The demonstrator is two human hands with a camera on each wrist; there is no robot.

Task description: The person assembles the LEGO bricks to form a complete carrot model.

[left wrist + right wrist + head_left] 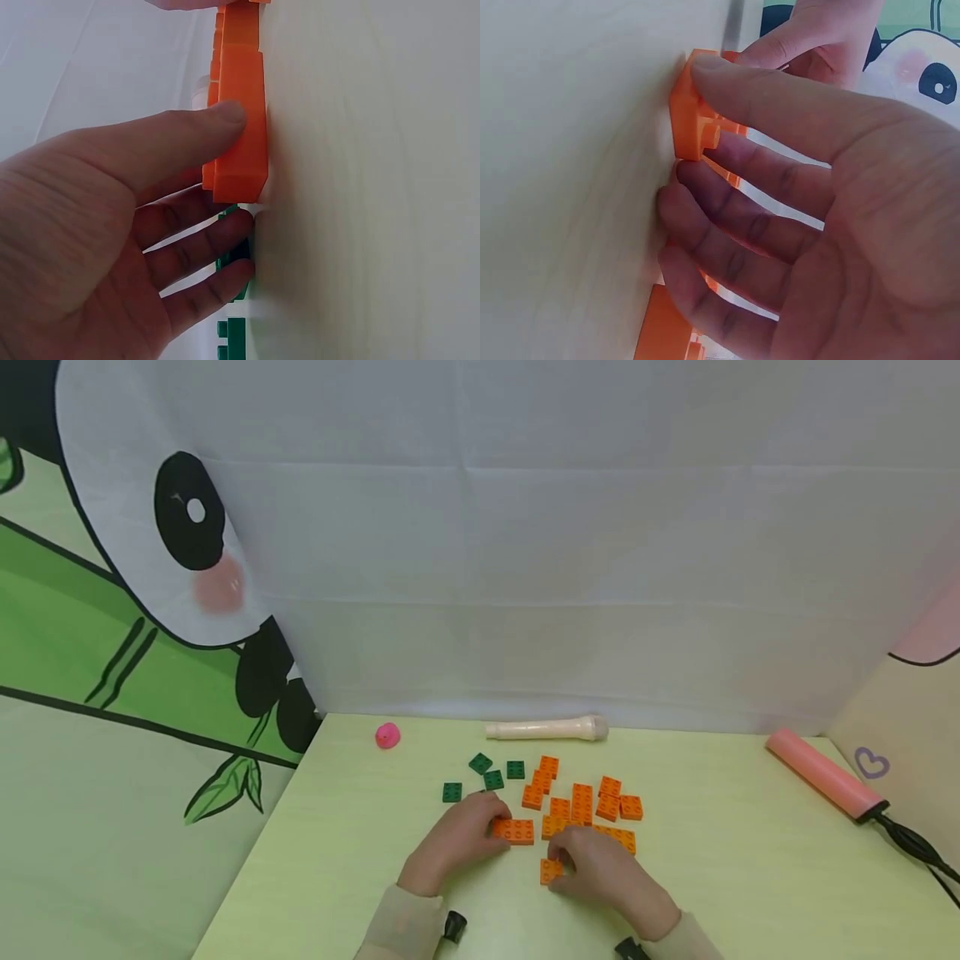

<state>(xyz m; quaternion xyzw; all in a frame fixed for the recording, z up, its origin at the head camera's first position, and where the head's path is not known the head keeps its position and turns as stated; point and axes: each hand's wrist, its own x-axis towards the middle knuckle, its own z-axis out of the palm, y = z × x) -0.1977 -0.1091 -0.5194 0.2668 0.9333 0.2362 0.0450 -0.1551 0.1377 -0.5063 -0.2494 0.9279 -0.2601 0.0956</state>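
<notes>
From six o'clock at the table [750, 843], your head camera faces twelve, downward; both close wrist views share its orange bricks [582, 803].

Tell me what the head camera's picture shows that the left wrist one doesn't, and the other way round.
Only the head view shows the printed panda face, the small pink thing and the coral-coloured tube on the right.

Only the left wrist view shows the palm side of the left hand, close up.

Both show that hand gripping an orange brick, along with green bricks and the pale tabletop.
</notes>
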